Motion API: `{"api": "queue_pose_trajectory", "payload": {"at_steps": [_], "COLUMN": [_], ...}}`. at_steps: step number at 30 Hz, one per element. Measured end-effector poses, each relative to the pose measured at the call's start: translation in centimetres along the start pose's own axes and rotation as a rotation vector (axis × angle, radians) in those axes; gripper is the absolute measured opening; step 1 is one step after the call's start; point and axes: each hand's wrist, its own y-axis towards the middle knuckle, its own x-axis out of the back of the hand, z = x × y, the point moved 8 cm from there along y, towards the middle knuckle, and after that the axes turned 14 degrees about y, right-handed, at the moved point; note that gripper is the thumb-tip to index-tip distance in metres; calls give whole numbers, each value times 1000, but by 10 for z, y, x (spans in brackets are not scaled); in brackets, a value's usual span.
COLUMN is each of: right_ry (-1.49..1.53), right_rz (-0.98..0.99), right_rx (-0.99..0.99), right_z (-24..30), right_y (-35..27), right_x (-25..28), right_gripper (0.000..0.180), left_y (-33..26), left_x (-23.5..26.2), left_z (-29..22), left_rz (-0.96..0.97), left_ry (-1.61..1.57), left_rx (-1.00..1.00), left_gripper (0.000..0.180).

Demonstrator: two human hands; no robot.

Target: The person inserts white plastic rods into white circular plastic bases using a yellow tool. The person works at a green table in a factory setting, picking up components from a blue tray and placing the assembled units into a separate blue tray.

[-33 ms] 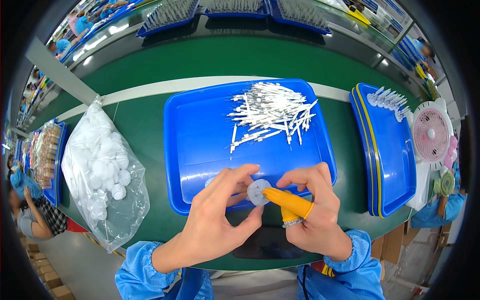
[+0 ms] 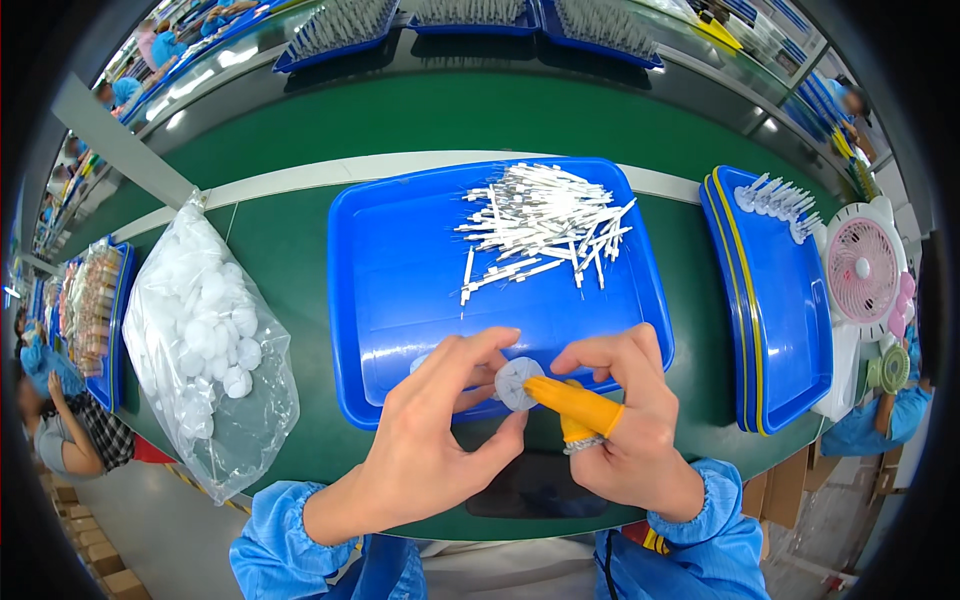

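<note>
My left hand [image 2: 425, 435] is closed around a small round whitish disc [image 2: 517, 384] with fine lines on its face, its fingers curled behind the disc. On my right hand [image 2: 630, 425] a yellow finger cover presses its tip against the disc's right side, while the index finger is bent apart from it. Both hands are over the near edge of a blue tray [image 2: 400, 270]. A heap of thin white sticks with fine wire ends [image 2: 545, 220] lies in its far part. Behind my left hand, a pale round piece [image 2: 418, 364] is mostly hidden.
A clear bag of white round pieces [image 2: 210, 340] lies left. Stacked blue trays [image 2: 785, 330] stand right, the top one holding a few assembled pieces [image 2: 778, 205], beside a pink fan [image 2: 862, 265]. Filled trays [image 2: 470, 18] line the far side. A dark flat object [image 2: 535, 490] lies near me.
</note>
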Motion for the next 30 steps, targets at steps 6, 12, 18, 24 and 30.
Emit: {"api": "queue_pose_trajectory", "payload": {"at_steps": [6,12,18,24,30], "right_ry": [39,19,9,443,282], "right_rz": [46,-20,11,81,-37], "right_rx": [13,-51,-86,-489,-379], "right_z": [1,-2,0,-40,-27], "right_y": [-7,-4,-4,-21,-10], "right_x": [-9,-3,-7,0,63], "right_gripper": [46,43,38,39,25], "left_y": [0,-1,-4,2,4], "left_x": [0,-1,0,-8,17], "left_z": [2,4,6,9,11], "left_rz": [17,13,33,111,-20], "left_ry": [11,-37,-44,-435,210], "left_rx": [47,74,98,36,27], "left_gripper": [66,66,68,71,55]}}
